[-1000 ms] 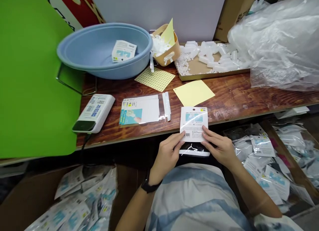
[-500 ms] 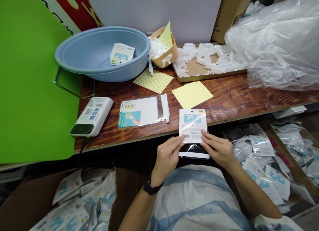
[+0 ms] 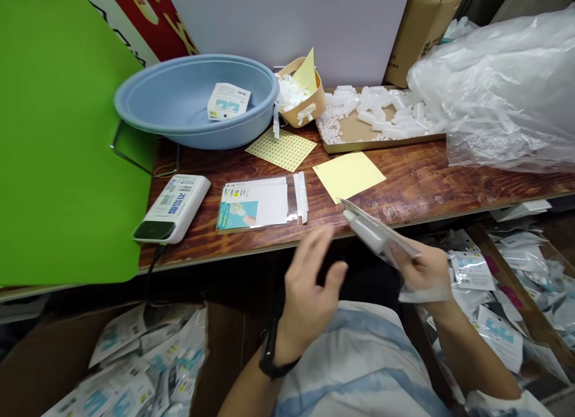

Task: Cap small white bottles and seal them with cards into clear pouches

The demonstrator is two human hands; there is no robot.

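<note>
We hold the packet (image 3: 371,234) in our right hand (image 3: 426,273), fingers and thumb clamped on its near end. It slants over the front edge of the table (image 3: 417,204), a pale piece showing inside. Our left hand (image 3: 311,291) is near but apart from it, thumb spread away from the fingers. Ahead of us lie the cards (image 3: 273,202) and a yellow sheet (image 3: 350,174); a white pack (image 3: 229,101) sits in the basin (image 3: 179,96).
</note>
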